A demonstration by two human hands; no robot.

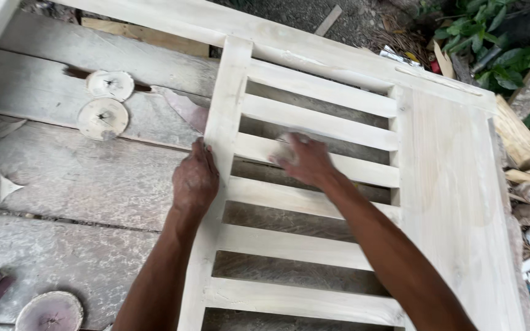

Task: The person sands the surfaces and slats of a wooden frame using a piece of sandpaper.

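Sanding's going best while the left hand point(195, 179) is gripping the stile point(225, 122), steadying the slatted frame point(449, 184), right hand point(305, 160) pressing sandpaper point(289, 140) flat along the slat point(363, 173).

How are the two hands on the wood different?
The left hand sits sharp at the upright post, its fingers curled over the edge. The right hand looks blurred and lies flat on a slat, inside the frame. The left hand shows nothing in it; whether something is under the right hand cannot be told. Both are bare and dusty.
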